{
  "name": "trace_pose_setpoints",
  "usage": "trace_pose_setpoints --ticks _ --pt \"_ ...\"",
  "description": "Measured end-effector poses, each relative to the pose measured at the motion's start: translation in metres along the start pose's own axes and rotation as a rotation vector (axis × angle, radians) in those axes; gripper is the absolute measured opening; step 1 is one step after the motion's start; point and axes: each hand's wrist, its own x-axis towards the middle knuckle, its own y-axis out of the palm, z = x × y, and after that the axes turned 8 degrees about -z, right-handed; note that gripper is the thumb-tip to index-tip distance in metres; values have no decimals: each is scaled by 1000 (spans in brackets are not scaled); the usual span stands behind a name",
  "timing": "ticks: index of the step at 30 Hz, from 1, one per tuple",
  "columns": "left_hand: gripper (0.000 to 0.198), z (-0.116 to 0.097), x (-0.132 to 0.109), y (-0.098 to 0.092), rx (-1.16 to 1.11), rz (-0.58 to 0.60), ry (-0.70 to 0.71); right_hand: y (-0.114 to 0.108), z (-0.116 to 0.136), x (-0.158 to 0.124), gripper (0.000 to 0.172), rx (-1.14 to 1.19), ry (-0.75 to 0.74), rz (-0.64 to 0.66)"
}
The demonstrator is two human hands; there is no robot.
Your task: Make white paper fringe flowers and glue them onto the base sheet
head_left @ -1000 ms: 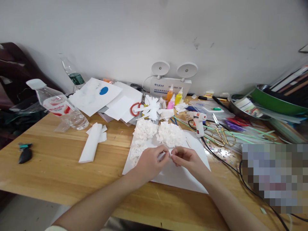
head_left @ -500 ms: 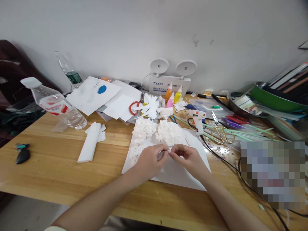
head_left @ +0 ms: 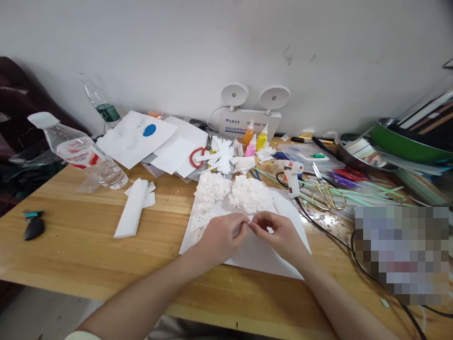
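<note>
Over a white paper sheet (head_left: pixel 258 259), my left hand (head_left: pixel 224 236) and my right hand (head_left: pixel 274 231) meet with their fingertips pinched together. A small white piece of paper (head_left: pixel 249 223) is between them, mostly covered by the fingers. Just beyond the hands, two ruffled white paper clusters (head_left: pixel 250 193) rest on the sheet. A third, speckled cluster (head_left: pixel 200 222) lies beside my left hand, which partly hides it.
A glue gun (head_left: pixel 292 177) and gold-handled scissors (head_left: pixel 327 191) lie to the right, with a black cord (head_left: pixel 329 236). Red-handled scissors (head_left: pixel 197 158), paint bottles (head_left: pixel 250 147) and cut paper sit behind. Folded white paper (head_left: pixel 132 210) and a water bottle (head_left: pixel 88 158) are left.
The fingers have shifted very slightly, still pinched together in the same place. The surrounding things have not moved, apart from a slight camera shift.
</note>
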Motion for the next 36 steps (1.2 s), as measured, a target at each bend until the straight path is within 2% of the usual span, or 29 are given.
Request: trace_pose_setpoints --ticks 6,13,16,18,25,30,36 --pt "22 0 -1 0 -10 12 -14 1 0 -1 9 -32 -62 -81" --pt "24 -2 0 -1 -140 4 -92 5 2 -3 7 -128 -331 -234" --pt "25 -2 1 -1 -228 -7 -132 6 2 -5 8 -135 -387 -284" --pt "25 -3 1 -2 -268 -10 -151 6 2 -5 6 -123 -365 -275" --pt "19 -4 2 -2 -263 -27 -142 4 2 -3 11 102 -94 -105" --pt "18 -5 2 -4 -265 -45 -69 4 -2 -3 11 161 -65 -83" --pt "17 -6 2 -6 -270 -54 -104 2 -1 -3 13 104 -56 -106"
